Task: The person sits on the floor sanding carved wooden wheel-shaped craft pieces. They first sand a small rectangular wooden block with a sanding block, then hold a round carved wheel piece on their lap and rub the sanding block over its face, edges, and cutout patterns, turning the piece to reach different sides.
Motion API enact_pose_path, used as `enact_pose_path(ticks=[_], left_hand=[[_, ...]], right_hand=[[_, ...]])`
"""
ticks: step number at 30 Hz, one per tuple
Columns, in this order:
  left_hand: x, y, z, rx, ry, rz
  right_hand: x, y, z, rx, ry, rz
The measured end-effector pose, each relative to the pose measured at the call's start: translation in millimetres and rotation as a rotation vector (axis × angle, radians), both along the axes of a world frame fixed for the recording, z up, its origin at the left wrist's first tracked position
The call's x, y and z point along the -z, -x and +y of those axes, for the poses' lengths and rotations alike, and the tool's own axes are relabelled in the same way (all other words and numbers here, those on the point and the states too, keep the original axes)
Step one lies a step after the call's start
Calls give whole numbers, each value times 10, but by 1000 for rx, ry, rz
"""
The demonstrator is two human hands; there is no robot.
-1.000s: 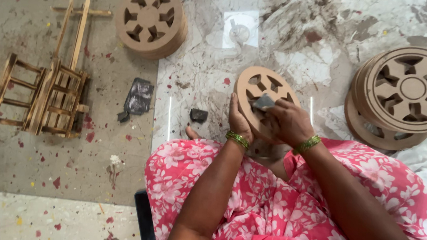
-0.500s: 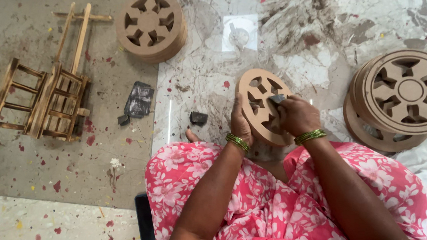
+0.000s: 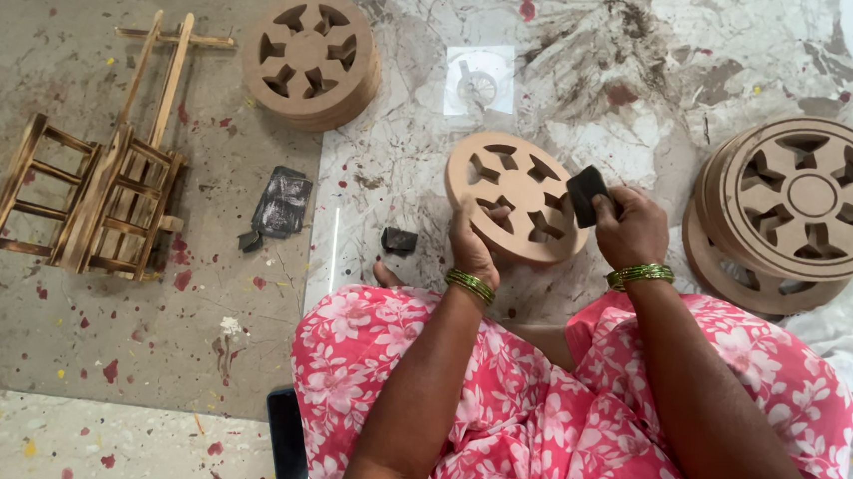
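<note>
The right hand (image 3: 632, 227) pinches a small dark sanding block (image 3: 586, 195) against the right edge of a round wooden wheel (image 3: 516, 196), which the left hand (image 3: 473, 245) props up from below, fingers closed on its lower rim, in the middle of the frame. Judging by the stacks, several wheels (image 3: 799, 211) at the right and more (image 3: 309, 56) at the upper left lie apart from this one; which are sanded cannot be told. A wooden frame (image 3: 90, 181) lies at the left.
</note>
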State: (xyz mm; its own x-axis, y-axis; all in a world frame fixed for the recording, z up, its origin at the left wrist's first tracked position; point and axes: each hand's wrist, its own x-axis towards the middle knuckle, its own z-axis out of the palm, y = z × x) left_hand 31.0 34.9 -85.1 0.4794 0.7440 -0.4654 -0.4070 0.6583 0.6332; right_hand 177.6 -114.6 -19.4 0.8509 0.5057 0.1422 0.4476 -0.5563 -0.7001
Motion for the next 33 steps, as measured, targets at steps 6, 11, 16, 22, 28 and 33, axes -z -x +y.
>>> enact_pose_path(ticks=[6, 11, 16, 22, 28, 33], left_hand=[[-103, -13, -71, 56, 119, -31], [-32, 19, -65, 126, 93, 3], [42, -33, -155, 128, -172, 288], [233, -75, -171, 60, -173, 124], [100, -66, -186, 41, -50, -44], [-155, -13, -207, 97, 66, -129]], right_hand=[[47, 326, 96, -505, -112, -77], [-109, 752, 125, -748, -196, -492], [-232, 627, 187, -460, 47, -371], [-250, 680, 180, -615, -120, -401], [-279, 792, 192, -478, 14, -388], [-287, 648, 124, -383, -72, -305]])
